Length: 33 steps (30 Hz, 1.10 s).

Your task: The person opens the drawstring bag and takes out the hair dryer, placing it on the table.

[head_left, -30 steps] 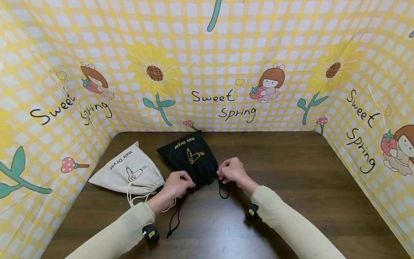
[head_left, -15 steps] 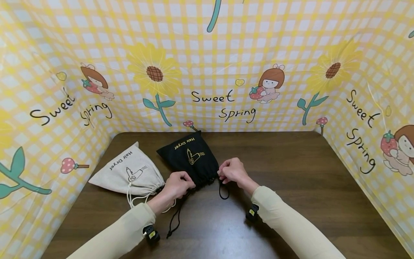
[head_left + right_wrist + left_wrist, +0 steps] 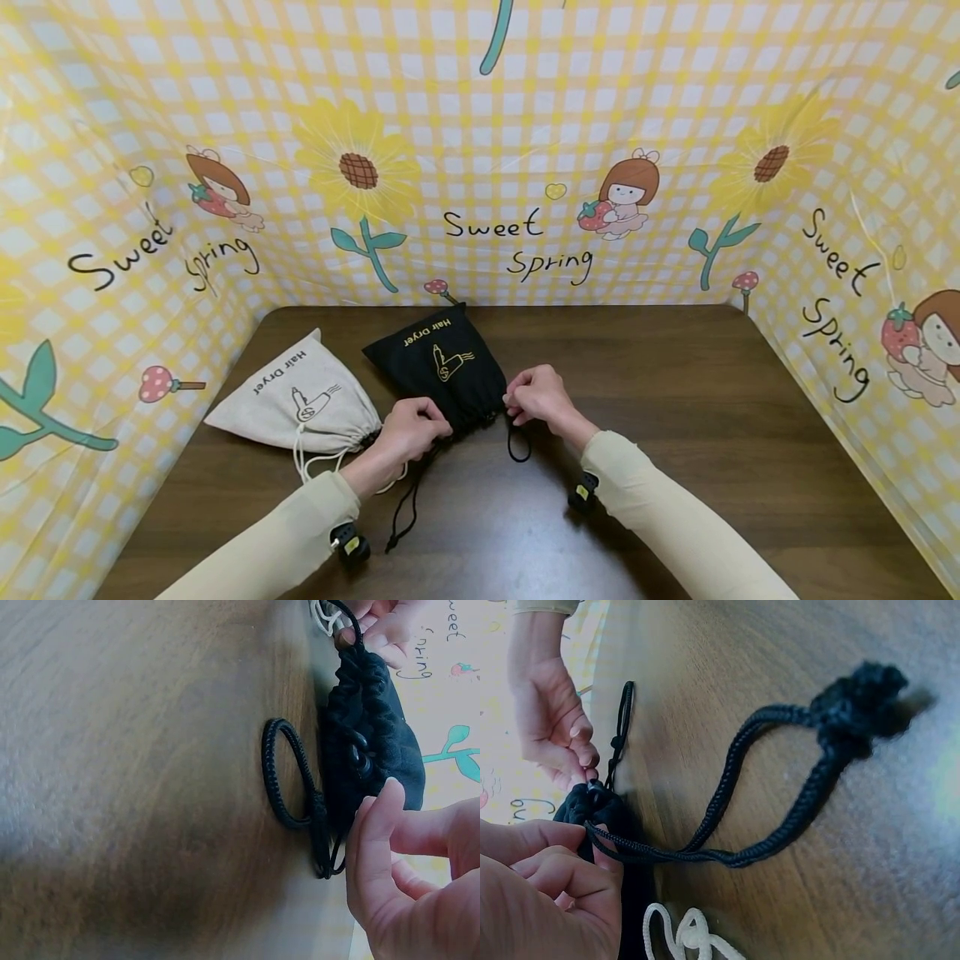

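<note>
A black drawstring bag with a yellow hair dryer print and "Hair Dryer" lettering lies flat, its gathered mouth facing me. My left hand pinches the left corner of that mouth between thumb and fingers. At the opposite corner, my right hand pinches the fabric edge. From the left corner trails a knotted black cord onto the table. A shorter black cord loop hangs below the right hand. In the right wrist view the gathered mouth looks puckered and partly open.
Left of the black bag lies a beige drawstring bag with the same print in black. Its white cord runs under my left forearm. The brown wooden table is enclosed by a yellow checked cloth at the back and sides.
</note>
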Each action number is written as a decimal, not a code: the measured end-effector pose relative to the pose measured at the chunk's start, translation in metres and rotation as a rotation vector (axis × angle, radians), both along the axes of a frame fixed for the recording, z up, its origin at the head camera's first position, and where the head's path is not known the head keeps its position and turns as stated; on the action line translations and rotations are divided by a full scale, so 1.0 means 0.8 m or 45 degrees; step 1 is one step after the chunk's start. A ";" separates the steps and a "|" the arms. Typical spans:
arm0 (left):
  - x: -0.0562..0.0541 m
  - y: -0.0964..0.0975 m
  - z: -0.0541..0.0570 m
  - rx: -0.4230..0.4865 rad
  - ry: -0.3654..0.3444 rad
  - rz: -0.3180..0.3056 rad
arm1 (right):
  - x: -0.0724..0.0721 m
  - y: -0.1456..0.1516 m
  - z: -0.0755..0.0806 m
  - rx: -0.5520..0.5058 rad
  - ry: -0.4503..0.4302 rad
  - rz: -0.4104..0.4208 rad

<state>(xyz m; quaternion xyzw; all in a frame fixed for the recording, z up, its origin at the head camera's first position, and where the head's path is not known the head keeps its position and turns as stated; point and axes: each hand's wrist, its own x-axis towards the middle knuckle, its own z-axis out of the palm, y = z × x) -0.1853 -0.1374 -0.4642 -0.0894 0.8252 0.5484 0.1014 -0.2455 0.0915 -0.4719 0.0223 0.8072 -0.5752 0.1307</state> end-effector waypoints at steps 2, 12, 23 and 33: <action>0.000 0.000 0.000 0.000 -0.003 0.001 | 0.000 0.000 -0.001 0.003 0.002 -0.005; -0.001 0.000 -0.003 0.002 -0.018 0.013 | 0.002 -0.001 0.000 0.000 0.009 -0.011; -0.001 0.000 -0.003 0.014 -0.013 0.015 | -0.001 0.002 0.001 -0.011 0.011 0.000; 0.001 -0.003 -0.002 0.012 -0.020 0.019 | -0.003 0.003 0.002 -0.005 0.006 -0.006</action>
